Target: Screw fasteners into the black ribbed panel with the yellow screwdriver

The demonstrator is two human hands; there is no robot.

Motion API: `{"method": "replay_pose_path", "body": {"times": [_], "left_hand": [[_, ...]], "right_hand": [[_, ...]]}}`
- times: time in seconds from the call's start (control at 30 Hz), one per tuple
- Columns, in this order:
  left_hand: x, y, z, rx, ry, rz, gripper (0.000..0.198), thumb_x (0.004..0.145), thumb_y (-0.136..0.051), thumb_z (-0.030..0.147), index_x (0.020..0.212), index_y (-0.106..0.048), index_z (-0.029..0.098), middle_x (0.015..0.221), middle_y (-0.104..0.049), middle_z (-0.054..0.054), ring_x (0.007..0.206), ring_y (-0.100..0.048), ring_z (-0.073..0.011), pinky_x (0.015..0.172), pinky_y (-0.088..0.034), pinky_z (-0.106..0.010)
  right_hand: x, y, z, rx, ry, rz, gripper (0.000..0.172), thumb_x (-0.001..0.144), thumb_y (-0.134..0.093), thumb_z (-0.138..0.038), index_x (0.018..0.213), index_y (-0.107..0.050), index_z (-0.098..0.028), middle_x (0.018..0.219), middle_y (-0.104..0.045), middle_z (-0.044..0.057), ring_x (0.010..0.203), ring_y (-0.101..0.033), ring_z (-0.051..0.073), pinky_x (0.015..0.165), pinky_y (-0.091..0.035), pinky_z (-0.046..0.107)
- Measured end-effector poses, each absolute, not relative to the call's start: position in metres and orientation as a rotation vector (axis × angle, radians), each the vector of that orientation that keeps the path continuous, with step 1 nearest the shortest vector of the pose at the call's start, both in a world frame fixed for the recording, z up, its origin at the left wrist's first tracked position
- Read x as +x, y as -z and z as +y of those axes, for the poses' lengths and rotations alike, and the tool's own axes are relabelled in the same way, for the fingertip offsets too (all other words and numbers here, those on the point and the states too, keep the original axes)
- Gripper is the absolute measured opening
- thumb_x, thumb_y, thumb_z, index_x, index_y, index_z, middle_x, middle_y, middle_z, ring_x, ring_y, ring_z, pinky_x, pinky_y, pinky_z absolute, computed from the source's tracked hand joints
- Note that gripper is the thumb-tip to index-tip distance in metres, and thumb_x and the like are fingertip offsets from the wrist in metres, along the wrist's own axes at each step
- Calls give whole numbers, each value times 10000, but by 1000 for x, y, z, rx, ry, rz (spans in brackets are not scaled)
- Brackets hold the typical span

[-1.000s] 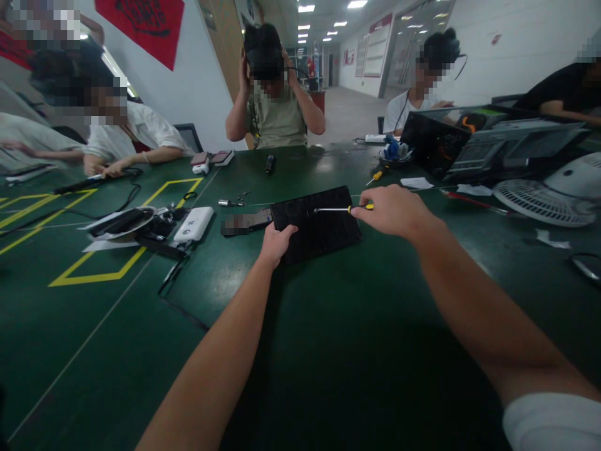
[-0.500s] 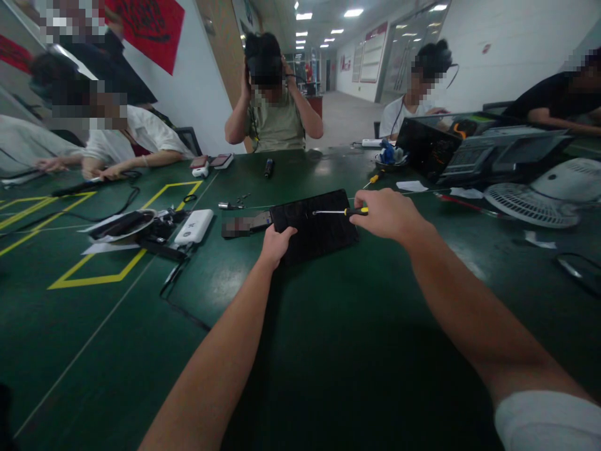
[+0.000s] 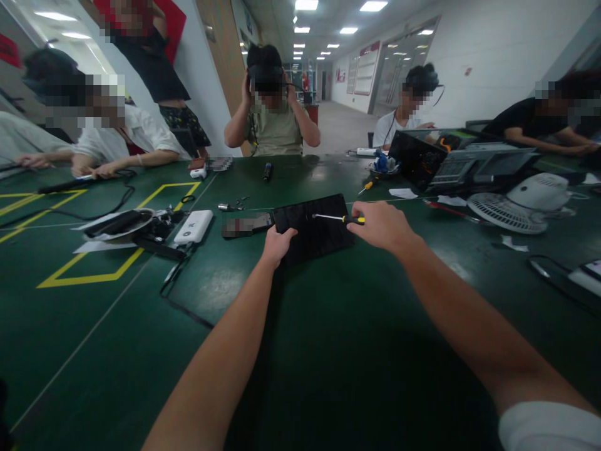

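My left hand (image 3: 278,244) grips the left edge of a flat black rectangular panel (image 3: 319,235), thumb on top and the other fingers hidden beneath. In my right hand (image 3: 378,222) is a screwdriver (image 3: 331,217) with a yellow and black handle, its metal shaft pointing left over the panel. The tip is at a small bright spot near the panel's middle; I cannot tell what that spot is. Left of the panel lies a dark flat piece (image 3: 246,224), partly blurred out. Just behind it sit a small metal cylinder (image 3: 224,207) and several tiny dark parts (image 3: 241,202).
A white power bank (image 3: 193,227) with a cable and a dish of black parts (image 3: 119,227) lie leftward. Rightward are another yellow-handled screwdriver (image 3: 366,187), a white fan (image 3: 516,203) and a computer case (image 3: 417,156). Several people sit around the green table (image 3: 328,357); one person stands behind.
My view has tilted and shifted slightly. The screwdriver's handle end has swung a little lower with my right hand, while its tip stays at the same spot. My left hand keeps its grip.
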State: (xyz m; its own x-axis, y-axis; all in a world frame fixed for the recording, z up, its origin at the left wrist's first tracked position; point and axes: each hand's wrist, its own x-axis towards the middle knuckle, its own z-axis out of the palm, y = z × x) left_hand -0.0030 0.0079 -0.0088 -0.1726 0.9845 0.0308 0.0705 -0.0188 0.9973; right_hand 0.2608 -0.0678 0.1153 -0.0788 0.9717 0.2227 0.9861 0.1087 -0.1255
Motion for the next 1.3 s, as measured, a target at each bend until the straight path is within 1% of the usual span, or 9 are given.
{"method": "replay_pose_path", "body": {"times": [0.17, 0.3, 0.4, 0.57, 0.67, 0.83, 1.07, 1.3], "left_hand": [[-5, 12, 11, 1196, -1302, 1376, 317, 666, -810, 312, 943, -754, 170, 925, -770, -78, 887, -706, -268, 894, -547, -422], [-6, 16, 14, 1221, -1301, 1345, 305, 684, -798, 330, 940, -758, 170, 925, -774, -76, 892, -701, -273, 871, -536, -420], [-5, 16, 14, 1232, -1308, 1342, 313, 675, -795, 346, 931, -759, 168, 922, -772, -76, 888, -693, -275, 855, -525, -415], [-4, 13, 12, 1242, -1326, 1367, 287, 650, -785, 336, 882, -752, 169, 857, -749, -55, 833, -672, -252, 834, -512, -389], [-4, 13, 12, 1239, -1319, 1366, 301, 652, -788, 346, 893, -751, 171, 861, -747, -55, 828, -670, -252, 824, -509, -390], [-5, 15, 12, 1229, -1317, 1352, 302, 662, -795, 350, 901, -758, 169, 875, -755, -63, 844, -682, -257, 845, -523, -401], [-7, 15, 12, 1199, -1301, 1373, 329, 658, -811, 353, 927, -751, 172, 917, -768, -77, 881, -704, -274, 873, -539, -429], [-9, 16, 12, 1167, -1283, 1395, 360, 656, -824, 338, 967, -747, 174, 928, -772, -80, 882, -720, -274, 865, -562, -422]], "right_hand": [[257, -116, -72, -1952, 93, -2129, 209, 930, -695, -426, 1043, -739, -256, 1006, -782, 90, 894, -707, 291, 673, -395, 368], [253, -117, -75, -1965, 99, -2126, 201, 932, -702, -426, 1039, -746, -262, 1004, -787, 90, 926, -717, 306, 677, -390, 371], [252, -117, -75, -1974, 103, -2135, 207, 933, -703, -433, 1039, -753, -261, 1007, -790, 95, 933, -720, 315, 684, -398, 374], [253, -120, -74, -1983, 108, -2122, 230, 933, -697, -433, 1067, -769, -260, 1043, -793, 111, 957, -720, 327, 710, -428, 384], [254, -123, -72, -1994, 105, -2118, 248, 933, -695, -448, 1071, -776, -259, 1032, -790, 115, 969, -718, 335, 721, -439, 390], [258, -125, -66, -1993, 114, -2107, 277, 925, -695, -469, 1085, -785, -261, 1032, -792, 115, 974, -714, 341, 740, -449, 400], [259, -131, -63, -1994, 101, -2116, 255, 916, -704, -443, 1066, -787, -254, 1018, -788, 114, 959, -707, 328, 733, -449, 390], [256, -131, -66, -1963, 58, -2140, 256, 925, -702, -440, 1088, -789, -263, 1038, -790, 110, 976, -710, 336, 722, -435, 391]]}}
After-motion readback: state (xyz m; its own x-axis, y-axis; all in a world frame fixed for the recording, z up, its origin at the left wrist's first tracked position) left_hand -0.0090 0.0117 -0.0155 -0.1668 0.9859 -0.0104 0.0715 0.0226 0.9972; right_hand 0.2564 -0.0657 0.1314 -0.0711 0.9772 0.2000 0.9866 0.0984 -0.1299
